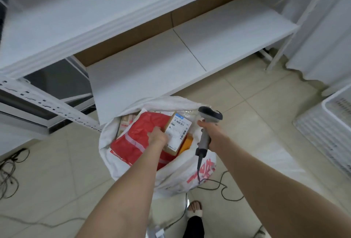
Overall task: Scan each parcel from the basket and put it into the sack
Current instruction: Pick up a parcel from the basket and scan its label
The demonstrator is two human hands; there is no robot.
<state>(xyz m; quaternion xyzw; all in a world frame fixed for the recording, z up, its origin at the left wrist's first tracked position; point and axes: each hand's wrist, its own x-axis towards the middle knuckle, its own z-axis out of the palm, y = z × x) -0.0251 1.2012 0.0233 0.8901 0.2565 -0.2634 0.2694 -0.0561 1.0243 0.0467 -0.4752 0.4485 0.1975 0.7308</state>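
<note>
A white woven sack (112, 154) with red print stands open on the floor below me. Inside it lie a red mailer bag (138, 133), a brown carton at the back and an orange packet (187, 142). My left hand (156, 137) reaches into the sack's mouth and grips a small cardboard box (177, 130) with a white barcode label facing up. My right hand (210, 131) holds a grey handheld scanner (206, 121) by its handle, just right of the box, over the sack's right rim. Its cable hangs down to the floor.
A white plastic basket (334, 123) sits at the right edge of view. White metal shelving (171, 62) stands right behind the sack. Cables (222, 186) run across the tiled floor, and more lie at the far left. My foot in a sandal (194, 209) is just below the sack.
</note>
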